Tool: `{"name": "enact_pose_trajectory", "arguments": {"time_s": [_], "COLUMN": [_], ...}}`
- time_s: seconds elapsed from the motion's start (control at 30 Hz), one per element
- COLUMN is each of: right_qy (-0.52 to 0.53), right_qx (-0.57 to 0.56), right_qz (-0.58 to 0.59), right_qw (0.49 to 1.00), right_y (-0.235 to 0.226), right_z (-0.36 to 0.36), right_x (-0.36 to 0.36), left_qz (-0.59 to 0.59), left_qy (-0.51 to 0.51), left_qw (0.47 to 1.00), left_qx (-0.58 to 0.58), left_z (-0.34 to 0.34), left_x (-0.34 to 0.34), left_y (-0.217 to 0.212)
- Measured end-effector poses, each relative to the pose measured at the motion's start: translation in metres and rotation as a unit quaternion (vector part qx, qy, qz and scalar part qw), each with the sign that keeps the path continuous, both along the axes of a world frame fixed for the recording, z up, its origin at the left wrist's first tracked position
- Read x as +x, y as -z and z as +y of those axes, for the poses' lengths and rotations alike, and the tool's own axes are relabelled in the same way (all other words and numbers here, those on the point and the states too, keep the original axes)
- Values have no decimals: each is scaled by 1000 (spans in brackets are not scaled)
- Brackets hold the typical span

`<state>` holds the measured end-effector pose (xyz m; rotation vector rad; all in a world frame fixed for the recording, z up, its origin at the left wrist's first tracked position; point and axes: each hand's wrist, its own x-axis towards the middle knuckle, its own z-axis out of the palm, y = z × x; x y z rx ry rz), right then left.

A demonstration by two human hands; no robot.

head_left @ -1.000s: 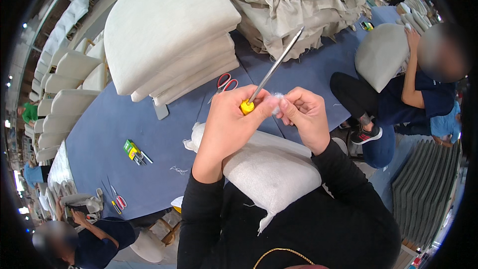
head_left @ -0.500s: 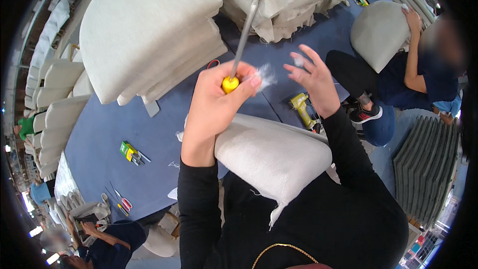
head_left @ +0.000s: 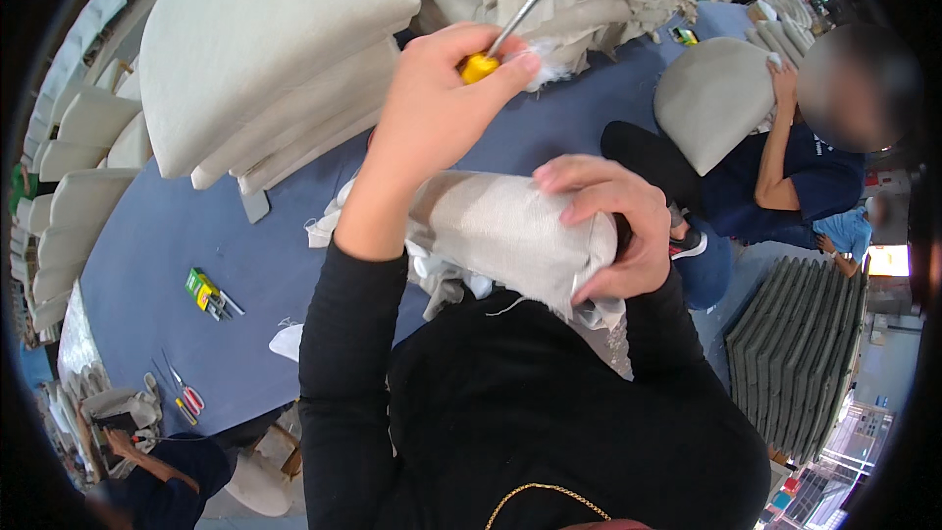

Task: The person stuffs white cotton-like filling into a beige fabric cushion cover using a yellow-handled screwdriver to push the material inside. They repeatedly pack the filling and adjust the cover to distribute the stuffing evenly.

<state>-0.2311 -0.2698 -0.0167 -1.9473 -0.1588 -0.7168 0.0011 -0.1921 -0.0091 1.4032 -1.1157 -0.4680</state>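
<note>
View: head camera, looking down; places went by the white cushion [head_left: 491, 221].
Left hand [head_left: 442, 103]: raised beyond the white cushion's left part, it was curled round the yellow-handled tool [head_left: 479, 68]; whether its wrist touched the cushion could not be told.
Yellow-handled tool: its metal shaft slanted up and rightward, away from the cushion.
White fluff [head_left: 552, 70]: a tuft stuck out at the left thumb and fingertips, beyond the cushion and apart from it.
Right hand [head_left: 633, 226]: it grasped the cushion's right end, with its fingers bent over the top and its thumb lower down.
White cushion: it lay crosswise just in front of the person's black top [head_left: 579, 412].
Blue table [head_left: 294, 255]: it spread to the left of the cushion and beyond it.
Seat pads [head_left: 285, 29]: stacked beyond the cushion, to its left.
Fabric pile [head_left: 579, 25]: heaped beyond the cushion.
Green-and-yellow box [head_left: 203, 288]: left of the cushion, with short metal rods beside it.
Red-handled scissors [head_left: 192, 398]: farther left of the cushion and nearer the person.
Co-worker [head_left: 785, 162]: seated right of the cushion, with a hand on a rounded pad [head_left: 711, 103].
</note>
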Motion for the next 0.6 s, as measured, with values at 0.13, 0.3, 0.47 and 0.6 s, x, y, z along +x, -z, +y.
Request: {"name": "enact_pose_trajectory", "arguments": {"time_s": [0.13,0.3,0.47,0.6], "right_qy": [108,126,130,128], "right_qx": [-222,-291,-324,-248], "right_qz": [-12,49,-7,-3], "right_qw": [969,947,937,960], "right_y": [-5,-8,-34,-37], "right_z": [-6,-29,-27,-19], "right_x": [-4,-15,-8,6], "left_qz": [114,243,310,244], "left_qy": [-31,-12,45,37], "left_qw": [993,970,949,968], "left_qx": [1,-20,-18,-45], "left_z": [54,106,127,129], "left_x": [-16,-64,-102,-116], "left_y": [-21,4,40,43]}}
